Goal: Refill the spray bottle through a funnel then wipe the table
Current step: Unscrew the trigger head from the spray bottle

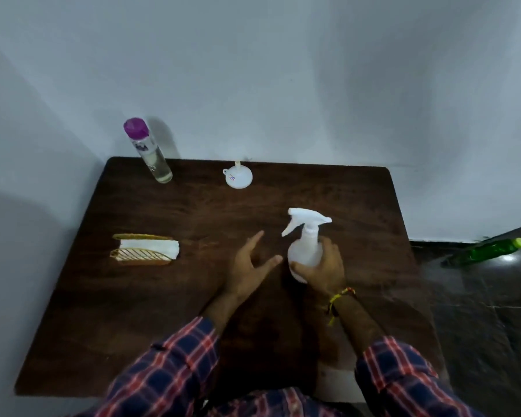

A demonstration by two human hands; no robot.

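A white spray bottle (306, 246) with its trigger head on stands upright on the dark wooden table (193, 311), right of centre. My right hand (324, 267) wraps around its body from the right. My left hand (250, 261) hovers just left of the bottle with fingers spread, holding nothing. A small white funnel (238, 176) lies mouth-down near the table's far edge. A clear bottle with a purple cap (149, 150) stands at the far left corner, holding clear liquid. A holder with folded white tissues (146, 249) sits at the left.
The table stands in a corner, with white walls behind it and to its left. A green bottle (491, 251) lies on the dark tiled floor to the right. My checked sleeves fill the near edge of the view.
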